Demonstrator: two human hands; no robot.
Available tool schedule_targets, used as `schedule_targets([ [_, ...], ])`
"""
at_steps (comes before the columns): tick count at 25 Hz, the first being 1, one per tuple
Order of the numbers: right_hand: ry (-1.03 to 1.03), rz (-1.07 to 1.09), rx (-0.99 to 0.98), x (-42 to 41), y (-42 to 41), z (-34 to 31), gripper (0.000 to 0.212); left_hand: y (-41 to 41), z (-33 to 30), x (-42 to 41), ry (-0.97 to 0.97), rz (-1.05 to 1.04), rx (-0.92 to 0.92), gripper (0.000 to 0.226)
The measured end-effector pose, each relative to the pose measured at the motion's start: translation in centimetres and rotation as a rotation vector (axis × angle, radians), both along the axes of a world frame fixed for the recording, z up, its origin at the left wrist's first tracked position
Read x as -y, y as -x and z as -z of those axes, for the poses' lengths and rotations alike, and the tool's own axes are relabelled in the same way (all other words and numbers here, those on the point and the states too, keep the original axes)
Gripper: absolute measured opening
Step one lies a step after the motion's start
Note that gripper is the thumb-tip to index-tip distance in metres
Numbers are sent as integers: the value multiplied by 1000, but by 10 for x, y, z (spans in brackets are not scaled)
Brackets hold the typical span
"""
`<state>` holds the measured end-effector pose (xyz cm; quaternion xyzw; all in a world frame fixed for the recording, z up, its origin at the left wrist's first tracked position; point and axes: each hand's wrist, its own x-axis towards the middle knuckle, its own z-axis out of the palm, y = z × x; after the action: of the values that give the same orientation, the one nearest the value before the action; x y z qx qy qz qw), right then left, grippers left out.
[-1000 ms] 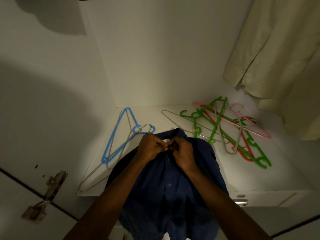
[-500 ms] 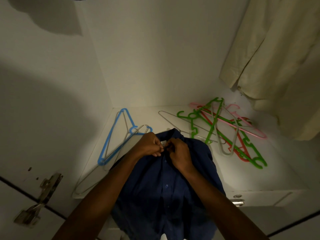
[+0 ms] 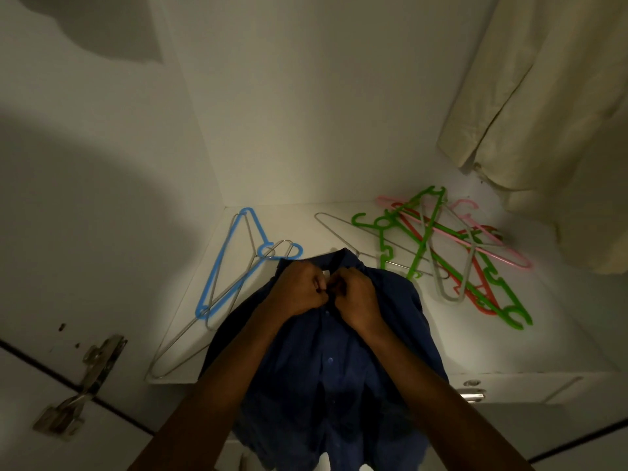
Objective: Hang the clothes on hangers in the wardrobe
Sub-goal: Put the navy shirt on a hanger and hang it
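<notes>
**Fingers pinched at the shirt's top button**

Fingers (image 3: 317, 287) of your left hand (image 3: 299, 288) are curled tight and pinch the front edge of the dark blue shirt (image 3: 326, 362) just under its collar; those of your right hand (image 3: 356, 297) curl the same way on the facing edge, and the two sets of knuckles touch at the centre of the frame. What sits between the fingertips is too small and dark to tell.

Your shirt lies over the front lip of the wardrobe shelf (image 3: 509, 351), its collar on the shelf and its body hanging down towards the bottom of the frame between your forearms.

On that shelf, left of the shirt, a blue hanger (image 3: 217, 277) lies flat with a wire hanger (image 3: 190, 338) crossing it. Right of centre is a loose heap: green hangers (image 3: 421, 246), a red hanger (image 3: 475, 294), a pink hanger (image 3: 499, 256) and a grey hanger (image 3: 452, 294) overlap one another, with another wire hanger (image 3: 334, 226) at its left edge. A cream garment (image 3: 543, 113) hangs in the upper right. A door hinge (image 3: 91, 372) shows at the lower left.

Compared with half a second ago, your hands hold the same pinch at the same spot on the placket, and the shirt and hangers have not shifted on the shelf; only the view has drifted slightly.
</notes>
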<state>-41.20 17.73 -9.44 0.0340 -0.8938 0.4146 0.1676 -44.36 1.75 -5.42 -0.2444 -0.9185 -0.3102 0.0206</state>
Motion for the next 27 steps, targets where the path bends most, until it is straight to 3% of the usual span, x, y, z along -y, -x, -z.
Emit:
schedule_targets([
  [3, 88, -5, -5, 1, -5, -6, 23, -6, 10, 15, -292, -60, 206, 1],
  [5, 193, 30, -36, 0, -8, -10, 21, -10, 15, 19, -378, -115, 190, 9],
  [8, 258, 139, -88, -4, -14, -11, 24, -16, 18, 16, -256, -427, -31, 38],
  [11, 245, 185, -110, -5, -17, -11, 24, -17, 16, 11, -125, -660, -24, 73],
  [14, 221, 178, -148, -15, 9, -26, 21, -13, 13, 10, -59, -713, 7, 61],
  [16, 119, 173, -51, -27, 44, -42, 14, -12, 12, 10, -71, -748, 8, 50],
  [20, -309, 111, 238, -42, 95, -49, 27, -14, 12, 10, -172, -756, -69, 39],
  [22, -430, 121, 279, -43, 107, -48, 21, -14, 10, 11, -179, -703, -90, 28],
  [27, -366, 177, 239, -41, 129, -37, 17, -17, 11, 15, -247, -699, -85, 17],
])
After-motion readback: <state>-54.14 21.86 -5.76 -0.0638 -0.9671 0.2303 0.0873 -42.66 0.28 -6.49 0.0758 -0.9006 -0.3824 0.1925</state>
